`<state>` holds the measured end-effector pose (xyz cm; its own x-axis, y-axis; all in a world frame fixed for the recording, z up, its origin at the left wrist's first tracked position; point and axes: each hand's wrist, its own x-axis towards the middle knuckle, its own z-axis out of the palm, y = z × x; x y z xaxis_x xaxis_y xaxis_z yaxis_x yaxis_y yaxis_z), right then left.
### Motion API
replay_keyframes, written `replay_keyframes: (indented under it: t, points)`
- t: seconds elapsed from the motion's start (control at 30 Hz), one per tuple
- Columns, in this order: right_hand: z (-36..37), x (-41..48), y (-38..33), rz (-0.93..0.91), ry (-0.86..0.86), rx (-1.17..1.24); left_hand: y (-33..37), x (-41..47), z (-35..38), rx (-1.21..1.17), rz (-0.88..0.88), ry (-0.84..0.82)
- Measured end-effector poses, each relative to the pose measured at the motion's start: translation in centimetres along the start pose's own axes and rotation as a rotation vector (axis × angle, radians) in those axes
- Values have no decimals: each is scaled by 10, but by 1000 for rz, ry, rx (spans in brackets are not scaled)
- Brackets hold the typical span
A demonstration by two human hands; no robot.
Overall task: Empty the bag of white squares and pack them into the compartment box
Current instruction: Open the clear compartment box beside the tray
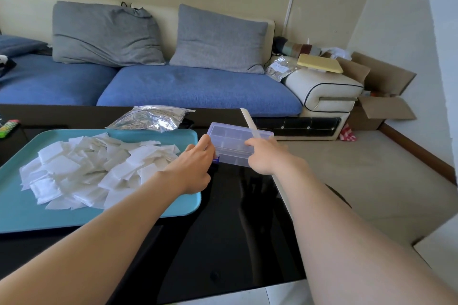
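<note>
A heap of white squares (96,168) lies on a teal tray (29,215) at the left of the black table. Behind the tray lies a crumpled silver foil bag (151,117). The clear compartment box (235,142) sits at the table's right edge, right of the tray. My left hand (195,163) grips the box's left end with curled fingers. My right hand (266,156) holds the box's near right side. A thin white stick (249,122) stands up from the box by my right hand; how it is held is hidden.
The glossy black table (235,230) ends just right of the box, with pale floor (359,181) beyond. A blue sofa (193,89) with grey cushions runs behind the table. Cardboard boxes (381,106) stand at the far right. A small colourful object (8,126) lies at the table's left edge.
</note>
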<state>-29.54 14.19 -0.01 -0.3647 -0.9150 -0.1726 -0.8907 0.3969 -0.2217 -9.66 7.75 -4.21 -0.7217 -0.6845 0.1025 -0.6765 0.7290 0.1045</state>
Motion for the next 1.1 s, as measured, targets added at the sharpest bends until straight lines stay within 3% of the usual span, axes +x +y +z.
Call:
replay_keyframes:
  t: [0.2, 0.37, 0.7, 0.9, 1.1]
  points:
    - [22, 3, -3, 108, 89, 425, -6, -7, -3, 12, 22, 62]
    - [17, -1, -4, 165, 29, 437, -5, 1, -5, -91, 30, 146]
    - [16, -7, -18, 163, -40, 47, -8, 9, -11, -156, -84, 171]
    - [5, -9, -32, 47, 0, -385, -8, 5, -14, -215, -134, 159]
    - [-20, -23, -34, -117, 40, -547, -11, -1, -17, -310, -221, 155]
